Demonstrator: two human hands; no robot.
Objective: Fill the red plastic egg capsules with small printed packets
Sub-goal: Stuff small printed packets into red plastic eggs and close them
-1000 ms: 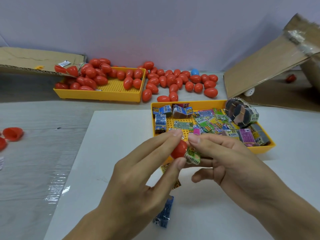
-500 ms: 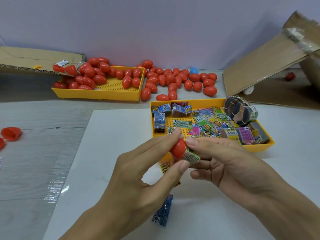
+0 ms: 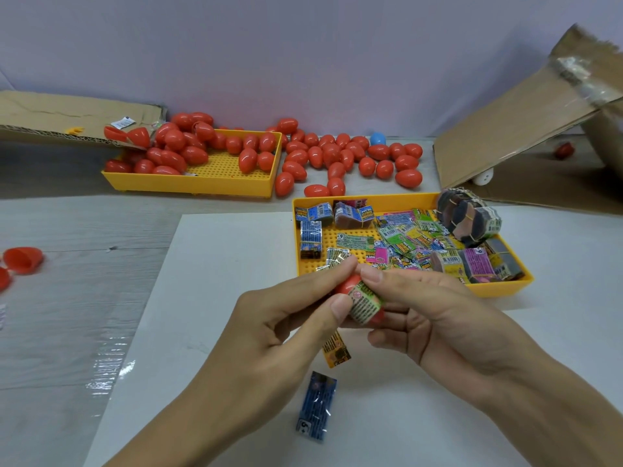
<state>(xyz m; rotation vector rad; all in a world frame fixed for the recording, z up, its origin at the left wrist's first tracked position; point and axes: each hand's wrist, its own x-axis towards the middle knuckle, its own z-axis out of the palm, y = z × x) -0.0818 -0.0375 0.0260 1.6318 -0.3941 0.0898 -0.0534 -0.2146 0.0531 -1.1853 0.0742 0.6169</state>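
Your fingers hide most of the red egg capsule [image 3: 347, 285]; only a red crown near the fingertips and a red sliver below the packet show, so you cannot tell whether it is one half or two. Your forearms are cut off at the lower edge. The capsule is glossy red plastic, and a small printed packet [image 3: 364, 303], green and pale with fine black print, lies against it, apparently part way into the opening. Both sit between your hands, above the white sheet [image 3: 215, 264] on the counter [image 3: 67, 298], just in front of the yellow packet tray [image 3: 499, 288]. Your left hand [image 3: 283, 328] pinches the capsule, forefinger on top and thumb pressing the packet's near end. Your right hand [image 3: 435, 318] curls round the capsule and packet from the other side, fingertip touching the left forefinger. An orange packet [image 3: 336, 351] and a blue packet [image 3: 316, 406] lie on the sheet below your hands. Farther back, closed red eggs [image 3: 337, 156] fill and surround a second yellow tray [image 3: 188, 183].
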